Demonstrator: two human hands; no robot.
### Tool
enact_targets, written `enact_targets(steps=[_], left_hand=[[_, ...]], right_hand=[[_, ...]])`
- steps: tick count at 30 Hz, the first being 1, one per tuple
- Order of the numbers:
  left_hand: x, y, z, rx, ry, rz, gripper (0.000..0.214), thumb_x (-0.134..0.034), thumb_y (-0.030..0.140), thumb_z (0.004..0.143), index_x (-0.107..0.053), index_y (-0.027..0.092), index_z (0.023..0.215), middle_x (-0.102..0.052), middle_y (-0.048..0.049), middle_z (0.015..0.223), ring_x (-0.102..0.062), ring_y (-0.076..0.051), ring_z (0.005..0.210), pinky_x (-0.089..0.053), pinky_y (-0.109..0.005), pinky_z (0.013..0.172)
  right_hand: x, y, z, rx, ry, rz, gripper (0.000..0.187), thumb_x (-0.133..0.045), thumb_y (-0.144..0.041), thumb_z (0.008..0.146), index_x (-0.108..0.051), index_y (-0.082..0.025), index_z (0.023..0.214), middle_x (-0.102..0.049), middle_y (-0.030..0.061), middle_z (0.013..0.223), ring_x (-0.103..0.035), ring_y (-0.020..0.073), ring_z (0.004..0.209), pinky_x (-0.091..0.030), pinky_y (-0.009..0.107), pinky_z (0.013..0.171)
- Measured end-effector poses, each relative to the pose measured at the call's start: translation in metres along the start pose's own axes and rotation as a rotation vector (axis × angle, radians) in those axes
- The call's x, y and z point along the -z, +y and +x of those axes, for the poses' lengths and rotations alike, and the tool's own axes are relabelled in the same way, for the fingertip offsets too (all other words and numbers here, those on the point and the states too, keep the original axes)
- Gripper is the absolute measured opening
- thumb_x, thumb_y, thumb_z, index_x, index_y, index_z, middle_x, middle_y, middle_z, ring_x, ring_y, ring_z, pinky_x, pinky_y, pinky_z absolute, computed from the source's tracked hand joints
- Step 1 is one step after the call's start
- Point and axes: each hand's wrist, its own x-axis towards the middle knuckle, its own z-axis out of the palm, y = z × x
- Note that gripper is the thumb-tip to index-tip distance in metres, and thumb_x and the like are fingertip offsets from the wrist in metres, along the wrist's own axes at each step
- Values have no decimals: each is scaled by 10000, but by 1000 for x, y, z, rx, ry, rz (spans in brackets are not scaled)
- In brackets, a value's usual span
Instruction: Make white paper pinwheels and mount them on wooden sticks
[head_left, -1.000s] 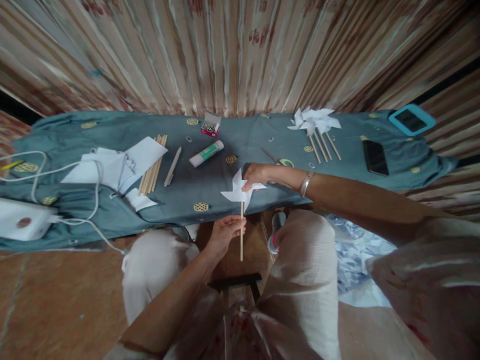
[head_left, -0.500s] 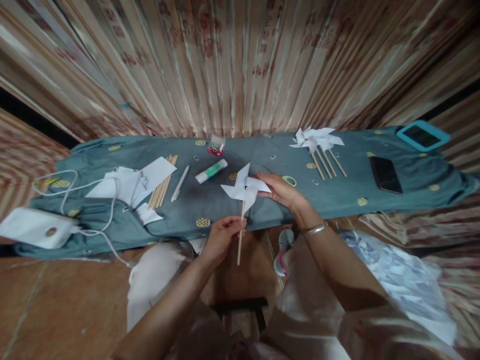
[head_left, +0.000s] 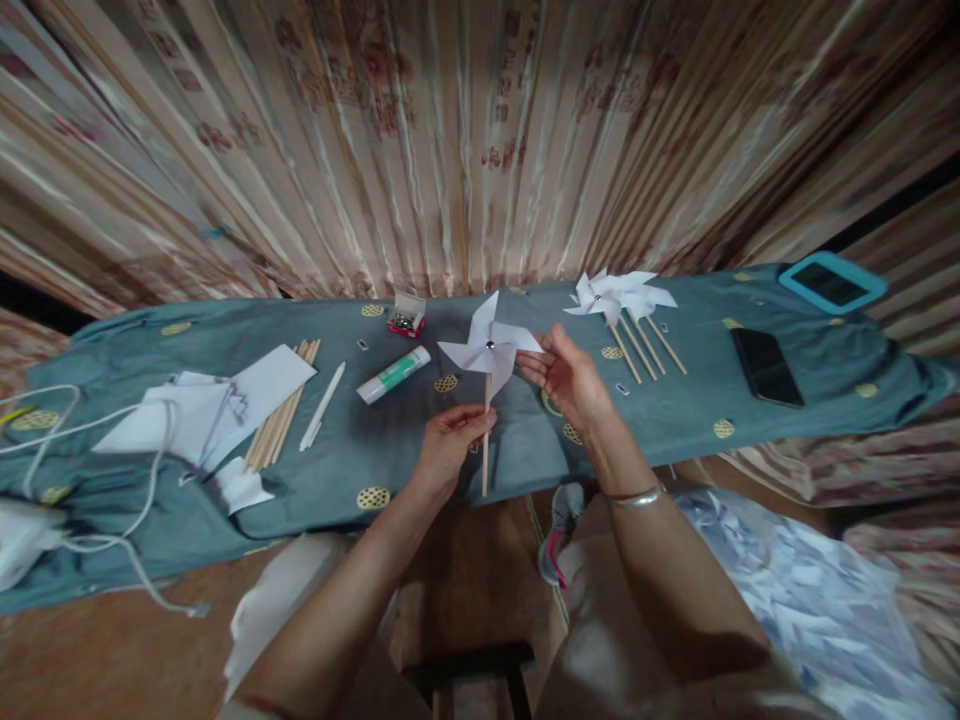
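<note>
A: In the head view, where is the paper pinwheel [head_left: 477, 352]?
B: Held up over the near edge of the table [head_left: 667, 425], about midway along, facing the camera, a shiny pin head [head_left: 490, 345] at its centre.

A: And the hands?
B: The left hand [head_left: 448, 447] pinches the wooden stick [head_left: 485, 468] below the blades. The right hand [head_left: 570, 380] grips nothing that I can see; its fingers are loosely spread at the right blade's tip. I can't tell whether they touch it.

A: What could go wrong?
B: A finger catching that blade could crease the paper, or tear it at the pin if pushed hard. The left hand's pinch looks light, so a knock might tilt the stick or drop it past the near edge.

A: Anything on the table to watch?
B: The open box of tacks [head_left: 407, 320], by the far edge left of the middle; a sleeve or elbow brushing it might spill them. The other pinwheels [head_left: 628, 296] overlap near the far edge, toward the right corner, so pulling one carelessly could bend its neighbour's blades.
</note>
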Motion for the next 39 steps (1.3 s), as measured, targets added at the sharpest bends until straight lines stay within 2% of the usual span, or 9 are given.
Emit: enact_targets(steps=[3, 6, 10, 16, 24, 27, 31, 39], left_hand=[[0, -1, 6, -5, 3, 14, 385, -944, 376, 381, -747, 174, 643, -707, -16, 674, -578, -114, 632, -444, -240, 647], [0, 0, 12, -52, -6, 54, 357, -932, 366, 422, -749, 173, 660, -708, -18, 687, -584, -126, 641, -453, -255, 656], [2, 6, 20, -120, 0, 103, 288, -906, 318, 457, -756, 173, 657, -709, -17, 677, -582, -132, 637, -453, -255, 646], [10, 14, 26, -156, 42, 75, 301, -909, 337, 458, -757, 175, 661, -711, -18, 682, -597, -138, 649, -481, -257, 647], [14, 17, 24, -164, 18, 49, 319, -920, 359, 459, -757, 171, 659, -690, -8, 680, -585, -123, 651, -482, -251, 670], [13, 17, 24, -152, 25, 35, 330, -922, 358, 445, -764, 172, 667, -692, -8, 682, -578, -118, 642, -479, -251, 664], [13, 17, 25, -149, 24, 41, 337, -925, 366, 438, -758, 178, 663, -681, -1, 664, -563, -117, 624, -471, -254, 648], [18, 14, 25, -148, 21, 41, 279, -904, 312, 483, -756, 166, 669, -680, -5, 628, -561, -112, 598, -442, -249, 631]], right_hand=[[0, 3, 0, 2, 0, -30, 460, -891, -537, 569, -662, -232, 826, -769, 18, 815, -718, 148, 766, -560, 241, 728], [-3, 6, -1, 8, -16, -32, 487, -917, -521, 508, -663, -231, 806, -762, 9, 820, -710, 146, 757, -556, 248, 734], [-9, 7, 1, 11, -11, -18, 467, -905, -521, 530, -678, -228, 816, -756, 5, 819, -701, 145, 740, -559, 251, 721], [-22, 11, 0, -86, -78, 6, 434, -893, -468, 576, -718, -226, 891, -769, 10, 828, -708, 136, 778, -556, 216, 690], [-42, 29, -8, -64, -187, -91, 439, -914, -314, 520, -737, -210, 909, -749, -24, 755, -647, 107, 661, -494, 212, 631], [-45, 33, -7, -57, -182, -91, 414, -904, -286, 509, -730, -222, 880, -734, -41, 709, -638, 112, 654, -495, 223, 649], [-43, 35, -3, -54, -163, -94, 363, -883, -279, 522, -720, -229, 843, -747, -34, 756, -648, 124, 679, -501, 242, 665], [-43, 34, -1, -49, -129, -96, 395, -905, -305, 491, -721, -209, 827, -749, -23, 743, -633, 118, 658, -479, 233, 629]])
